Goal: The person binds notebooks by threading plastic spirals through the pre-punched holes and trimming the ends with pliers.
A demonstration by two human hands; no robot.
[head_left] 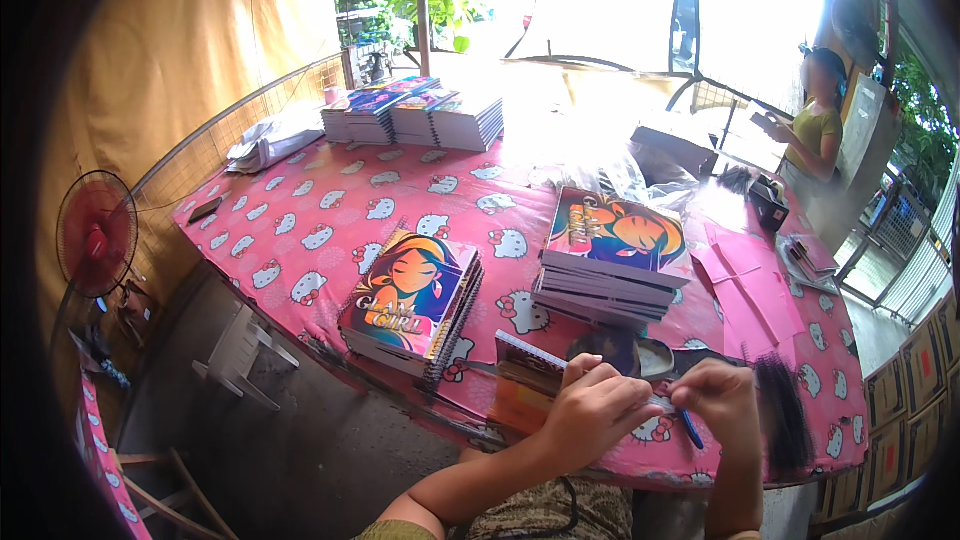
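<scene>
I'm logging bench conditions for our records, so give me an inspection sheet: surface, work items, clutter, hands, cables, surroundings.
Surface: table under a pink patterned cloth.
Work items: orange-toned notebook close to the left hand; left notebook stack and right notebook stack beyond.
Clutter: pink sheets, black bundle, blue tool near the right hand.
Hands: left hand and right hand close together, fingers bent; anything held is too small to tell.
Cables: dark cord-like loop by the lap, kind unclear.
Surroundings: fan at left, cardboard boxes and another person at right.
</scene>
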